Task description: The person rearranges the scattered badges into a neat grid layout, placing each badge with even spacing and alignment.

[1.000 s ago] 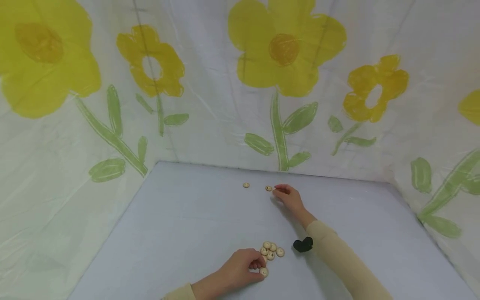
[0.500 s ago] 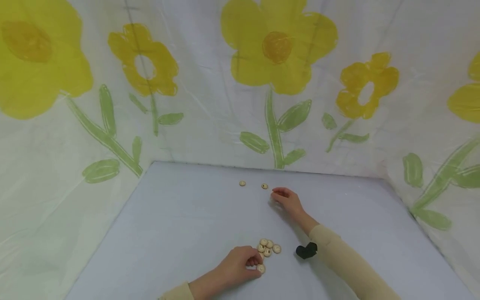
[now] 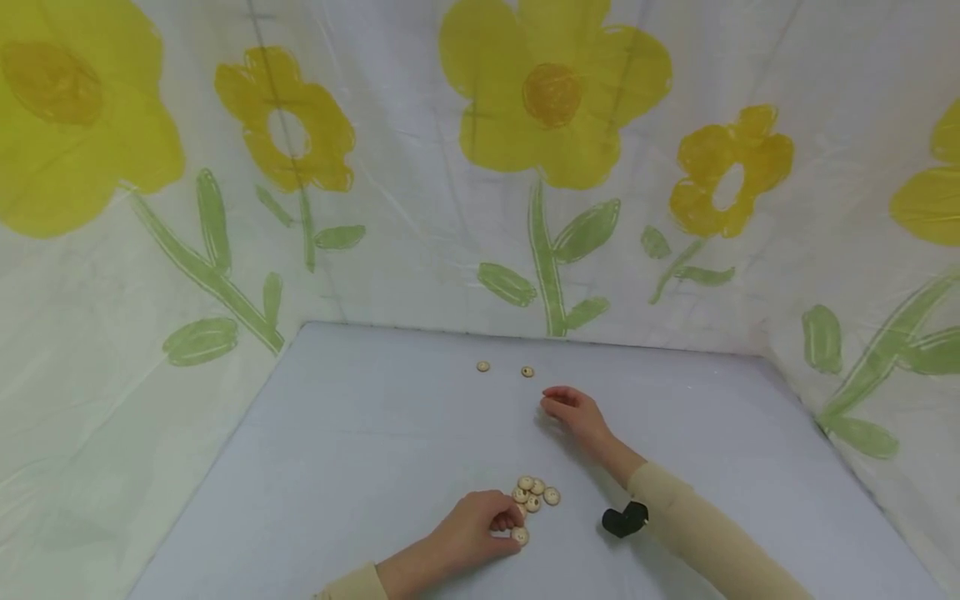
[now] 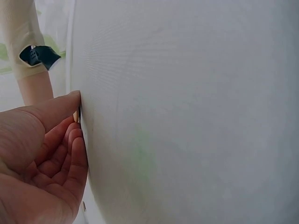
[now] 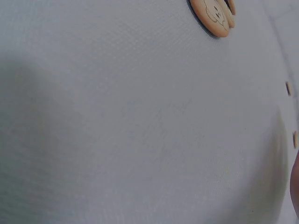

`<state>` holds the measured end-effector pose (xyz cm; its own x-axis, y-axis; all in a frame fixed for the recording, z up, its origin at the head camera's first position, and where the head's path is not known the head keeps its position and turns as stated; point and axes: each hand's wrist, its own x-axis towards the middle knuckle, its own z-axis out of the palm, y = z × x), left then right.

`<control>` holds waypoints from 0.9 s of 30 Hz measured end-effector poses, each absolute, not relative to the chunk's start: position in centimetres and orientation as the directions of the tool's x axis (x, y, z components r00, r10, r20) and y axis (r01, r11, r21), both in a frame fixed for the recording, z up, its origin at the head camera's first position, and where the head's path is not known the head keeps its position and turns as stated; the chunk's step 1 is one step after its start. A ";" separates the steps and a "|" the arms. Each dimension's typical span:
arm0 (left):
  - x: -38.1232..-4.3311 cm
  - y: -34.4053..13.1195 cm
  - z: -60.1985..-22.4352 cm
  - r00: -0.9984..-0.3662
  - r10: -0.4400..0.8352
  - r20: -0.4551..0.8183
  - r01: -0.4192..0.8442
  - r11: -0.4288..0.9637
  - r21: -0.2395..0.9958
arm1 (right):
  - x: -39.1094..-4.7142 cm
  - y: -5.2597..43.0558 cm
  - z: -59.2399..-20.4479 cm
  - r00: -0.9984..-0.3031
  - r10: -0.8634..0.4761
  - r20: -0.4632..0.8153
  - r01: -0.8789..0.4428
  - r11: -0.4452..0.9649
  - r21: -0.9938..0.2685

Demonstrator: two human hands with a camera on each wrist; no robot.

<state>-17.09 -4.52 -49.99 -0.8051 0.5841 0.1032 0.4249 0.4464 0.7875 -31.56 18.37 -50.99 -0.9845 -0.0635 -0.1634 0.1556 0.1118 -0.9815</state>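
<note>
Right hand [image 3: 579,417]: in the head view it has pulled back toward the near side; half a second ago its fingertips were closer to the far right disc [image 3: 528,372], and now more of the surface [image 3: 405,442] shows between them. Fingers loosely bent, thumb and forefinger slightly parted, nothing seen in them.
Far left disc [image 3: 483,367]: lies near the far edge, apart from its neighbour; I'd judge both of them let go, that part of the work done for now.
Left hand [image 3: 476,527]: unmoved, thumb and curled fingers around the near disc [image 3: 520,536], just beside the disc cluster [image 3: 533,502].
Left wrist view: the near disc's edge shows between thumb and forefinger, a pinch.
Right wrist view: cluster cut off at the top; from here I cannot tell the fingers' state.
</note>
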 end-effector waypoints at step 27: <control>-17.4 -4.4 -50.3 -0.811 0.581 0.069 0.390 0.449 0.804 | -26.9 20.1 -50.7 -0.967 -0.174 -0.185 0.180 0.044 -0.983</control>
